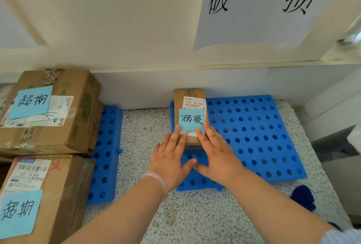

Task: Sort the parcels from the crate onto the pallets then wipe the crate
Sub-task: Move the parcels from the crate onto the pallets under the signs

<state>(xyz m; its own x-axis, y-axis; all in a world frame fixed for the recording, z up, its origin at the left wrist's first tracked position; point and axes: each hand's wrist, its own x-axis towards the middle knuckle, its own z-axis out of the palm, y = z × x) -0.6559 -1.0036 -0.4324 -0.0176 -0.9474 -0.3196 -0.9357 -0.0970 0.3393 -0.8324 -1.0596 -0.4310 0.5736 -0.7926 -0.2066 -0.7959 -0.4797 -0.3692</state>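
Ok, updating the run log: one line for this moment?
step: sorting | parcel: on right pallet | left hand: open, touching parcel | right hand: open, touching parcel

pale bangle (156, 180) on L wrist, striped sleeve (343, 237) R arm

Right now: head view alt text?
The left hand and right hand rest flat on a cardboard parcel tagged 破损, on a blue pallet under a 破损 wall sign. Left of it, 超期-tagged boxes sit on a second pallet.

Small parcel (190, 114) on right pallet (254, 136), frame centre, against wall. Stacked boxes (48, 110) on left pallet (106, 152), frame left. Both hands (172, 157) touch parcel's near end.
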